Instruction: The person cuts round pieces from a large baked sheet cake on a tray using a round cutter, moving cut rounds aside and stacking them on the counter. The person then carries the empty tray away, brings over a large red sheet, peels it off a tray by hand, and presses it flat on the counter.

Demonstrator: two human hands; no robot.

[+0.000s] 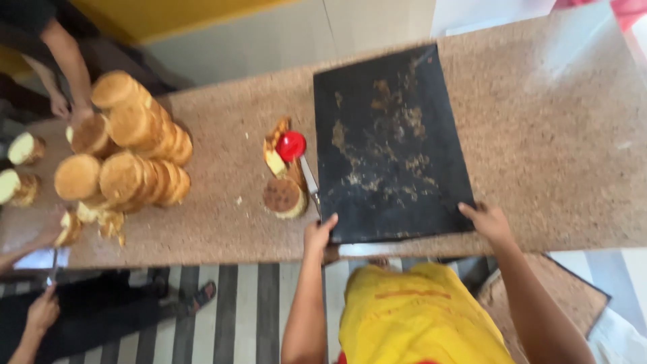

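A black baking tray point(404, 87) speckled with brown crumbs lies on the speckled stone counter point(552, 135). My left hand point(318, 232) grips the tray's near left corner. Gripping its near right corner is my right hand point(488, 221). Just left of the tray lie a knife with a red handle point(292, 145), a small round cake point(283, 197) and some cake scraps point(275, 160).
Stacks of round sponge cakes point(138, 158) fill the counter's left side, with cut pieces point(20, 148) beyond. Another person's arm point(64, 64) reaches in at the top left and another person's hand point(42, 310) shows at the bottom left. A striped floor point(236, 310) lies below the counter edge.
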